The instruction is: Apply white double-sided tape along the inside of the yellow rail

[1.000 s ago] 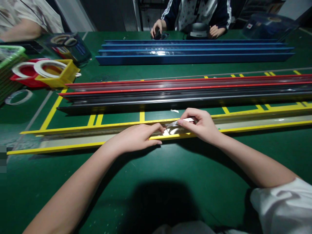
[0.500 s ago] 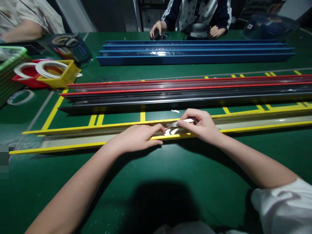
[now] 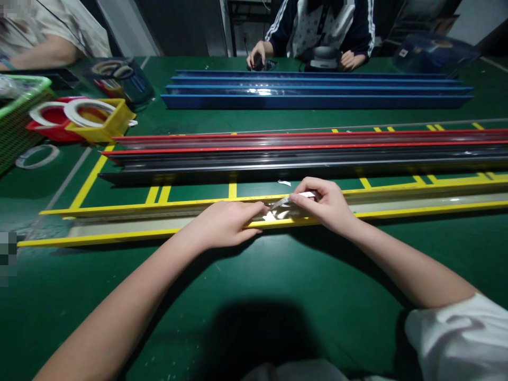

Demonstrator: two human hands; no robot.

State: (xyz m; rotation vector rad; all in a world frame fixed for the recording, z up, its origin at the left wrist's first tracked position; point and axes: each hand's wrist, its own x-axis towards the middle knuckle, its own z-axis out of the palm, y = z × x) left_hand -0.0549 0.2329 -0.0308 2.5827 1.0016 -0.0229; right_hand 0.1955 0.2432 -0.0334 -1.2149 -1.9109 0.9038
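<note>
A long yellow-edged channel [image 3: 111,237] lies across the green table in front of me. My left hand [image 3: 222,225] rests over it, thumb outside the near yellow edge and fingers inside, so the edge sits between them. My right hand [image 3: 329,206] is closed over the channel just to the right, pinching a narrow white strip of tape [image 3: 308,195] between thumb and fingers. The strip slants down toward my left fingertips. A shiny, clear-looking surface [image 3: 283,212] shows in the channel under the strip; its exact nature is unclear.
Beyond the channel lie red-edged [image 3: 246,150] and black profiles [image 3: 222,172], then several blue profiles [image 3: 317,101]. White tape rolls [image 3: 89,106] sit in a yellow bin [image 3: 113,124] and a red bin [image 3: 37,132], beside a green basket [image 3: 27,100]. Two people are across the table.
The view has shifted slightly. Both hands keep nearly the same place on the channel, and the right hand still pinches the white strip of tape.
</note>
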